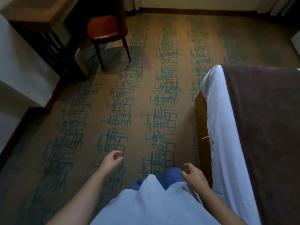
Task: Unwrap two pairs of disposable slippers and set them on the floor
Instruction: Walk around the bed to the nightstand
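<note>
While both hands hang loosely curled and hold nothing, the left hand (pixel 112 159) hovers over the patterned carpet (pixel 146 103) and the right hand (pixel 194 175) hangs just beside the bed (pixel 227 127), above a blue trouser knee (pixel 172 174). Slippers show nowhere in view. Farther off, a red-seated chair (pixel 105 28) stands by a dark wooden desk (pixel 40 18) at the far left.
</note>
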The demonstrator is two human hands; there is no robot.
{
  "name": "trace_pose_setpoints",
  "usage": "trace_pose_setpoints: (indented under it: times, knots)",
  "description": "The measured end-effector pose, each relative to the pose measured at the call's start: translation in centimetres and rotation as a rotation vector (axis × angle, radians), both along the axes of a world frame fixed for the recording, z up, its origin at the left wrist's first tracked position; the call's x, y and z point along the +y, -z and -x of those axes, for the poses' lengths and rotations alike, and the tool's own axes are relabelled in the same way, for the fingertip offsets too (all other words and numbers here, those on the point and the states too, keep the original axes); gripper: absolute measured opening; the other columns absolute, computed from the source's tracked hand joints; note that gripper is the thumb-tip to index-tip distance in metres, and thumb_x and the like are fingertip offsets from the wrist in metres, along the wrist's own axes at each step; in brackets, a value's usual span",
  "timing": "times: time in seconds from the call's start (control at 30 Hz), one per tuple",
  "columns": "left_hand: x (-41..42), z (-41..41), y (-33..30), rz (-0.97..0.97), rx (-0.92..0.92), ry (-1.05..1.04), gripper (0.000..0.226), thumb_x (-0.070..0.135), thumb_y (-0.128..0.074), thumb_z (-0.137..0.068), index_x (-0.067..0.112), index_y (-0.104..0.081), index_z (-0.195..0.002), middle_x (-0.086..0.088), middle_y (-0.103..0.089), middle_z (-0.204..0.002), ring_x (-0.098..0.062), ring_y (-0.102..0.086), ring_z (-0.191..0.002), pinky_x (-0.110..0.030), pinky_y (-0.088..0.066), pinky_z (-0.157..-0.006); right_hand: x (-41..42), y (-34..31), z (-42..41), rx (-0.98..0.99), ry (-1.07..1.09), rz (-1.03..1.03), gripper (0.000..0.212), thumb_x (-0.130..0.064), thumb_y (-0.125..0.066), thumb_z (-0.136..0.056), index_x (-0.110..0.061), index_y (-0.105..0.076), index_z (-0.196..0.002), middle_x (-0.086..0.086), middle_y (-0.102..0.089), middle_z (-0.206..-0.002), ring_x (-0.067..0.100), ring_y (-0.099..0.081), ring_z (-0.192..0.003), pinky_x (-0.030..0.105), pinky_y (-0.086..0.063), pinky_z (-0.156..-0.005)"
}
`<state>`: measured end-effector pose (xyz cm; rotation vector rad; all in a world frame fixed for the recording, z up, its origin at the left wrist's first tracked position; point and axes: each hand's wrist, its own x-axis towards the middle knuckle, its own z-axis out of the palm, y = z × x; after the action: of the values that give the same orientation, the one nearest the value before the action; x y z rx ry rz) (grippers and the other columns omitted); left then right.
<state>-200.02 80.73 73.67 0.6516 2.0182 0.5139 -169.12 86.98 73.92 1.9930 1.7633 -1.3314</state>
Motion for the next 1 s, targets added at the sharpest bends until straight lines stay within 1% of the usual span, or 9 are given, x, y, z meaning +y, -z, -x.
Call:
trace_pose_setpoints:
  times: [0.13,0.3,0.37,0.43,0.53,0.63,0.77,0.87,1.0]
  knots:
    - [11.9,-0.3,-0.6,-0.045,-0.001,0.062,0.031,0.01,-0.056,-0.086,0.006,-0.057,-0.116,-0.013,-0.061,-0.104,-0.031,-0.061,-0.101,-0.031,-0.046,-0.082,7.2,1.7,-1.4,-0.013,0.109,0.046,0.037,-0.022,-0.052,-0.089,-0.013,-0.052,-0.125,0.01,-0.062,-0.122,0.024,-0.058,-0.106,0.029,-0.045,-0.081]
    - [23.8,-1.9,1.2,-0.072,0.004,0.038,0.025,0.009,-0.057,-0.086,0.011,-0.057,-0.111,-0.009,-0.06,-0.095,-0.016,-0.06,-0.075,-0.019,-0.043,-0.06,20.6,3.3,-3.5,0.018,0.18,0.057,0.036,-0.023,-0.051,-0.088,-0.013,-0.054,-0.122,0.011,-0.061,-0.124,0.026,-0.057,-0.109,0.029,-0.043,-0.084]
    - [27.0,-2.9,1.3,-0.039,-0.001,0.052,0.024,0.008,-0.057,-0.086,0.011,-0.057,-0.11,-0.012,-0.061,-0.101,-0.022,-0.061,-0.085,-0.025,-0.045,-0.067,26.9,2.6,-3.9,0.011,0.161,0.023,0.035,-0.023,-0.051,-0.087,-0.014,-0.055,-0.121,0.01,-0.063,-0.122,0.027,-0.057,-0.11,0.029,-0.043,-0.084]
    - [29.7,-3.6,1.6,-0.019,0.002,0.065,0.027,0.002,-0.057,-0.085,0.003,-0.058,-0.111,-0.013,-0.06,-0.098,-0.025,-0.058,-0.09,-0.026,-0.043,-0.075,33.1,1.7,-3.7,0.012,0.115,-0.008,0.036,-0.025,-0.05,-0.088,-0.014,-0.054,-0.123,0.01,-0.062,-0.121,0.026,-0.057,-0.108,0.028,-0.042,-0.081]
    - [33.8,-4.0,2.0,0.005,-0.037,0.027,0.024,-0.008,-0.055,-0.082,-0.001,-0.058,-0.105,-0.01,-0.06,-0.078,-0.023,-0.055,-0.075,-0.025,-0.048,-0.067,42.0,0.6,-2.8,0.029,0.085,-0.032,0.036,-0.027,-0.049,-0.09,-0.015,-0.052,-0.124,0.01,-0.061,-0.12,0.025,-0.058,-0.105,0.033,-0.048,-0.084]
    - [38.4,-3.7,2.6,0.003,-0.065,-0.041,0.021,-0.006,-0.055,-0.082,0.004,-0.057,-0.1,-0.014,-0.061,-0.077,-0.026,-0.057,-0.077,-0.04,-0.051,-0.081,49.1,0.3,-1.4,0.047,0.091,-0.041,0.033,-0.025,-0.049,-0.091,-0.014,-0.053,-0.122,0.01,-0.062,-0.119,0.024,-0.058,-0.103,0.031,-0.047,-0.08]
    - [46.5,-1.4,4.0,0.048,-0.062,-0.008,0.024,-0.004,-0.056,-0.083,-0.001,-0.058,-0.106,-0.013,-0.059,-0.077,-0.025,-0.056,-0.072,-0.029,-0.045,-0.065,56.7,1.0,0.5,0.059,0.138,-0.036,0.034,-0.025,-0.051,-0.089,-0.014,-0.055,-0.121,0.009,-0.064,-0.117,0.023,-0.059,-0.101,0.029,-0.047,-0.079]
    - [54.9,1.6,5.0,0.054,-0.047,0.065,0.027,0.0,-0.057,-0.082,0.0,-0.058,-0.109,-0.011,-0.06,-0.076,-0.025,-0.057,-0.074,-0.031,-0.045,-0.072,62.5,1.6,2.2,0.047,0.188,-0.033,0.034,-0.025,-0.05,-0.089,-0.015,-0.055,-0.122,0.01,-0.065,-0.117,0.023,-0.059,-0.096,0.027,-0.043,-0.075]
    - [67.1,5.7,3.9,0.049,0.049,0.27,0.03,0.007,-0.058,-0.081,0.007,-0.06,-0.111,-0.01,-0.065,-0.091,-0.024,-0.061,-0.088,-0.03,-0.046,-0.081,69.5,1.5,4.1,0.01,0.279,-0.007,0.033,-0.023,-0.048,-0.089,-0.017,-0.056,-0.121,0.011,-0.067,-0.112,0.027,-0.062,-0.097,0.025,-0.041,-0.072]
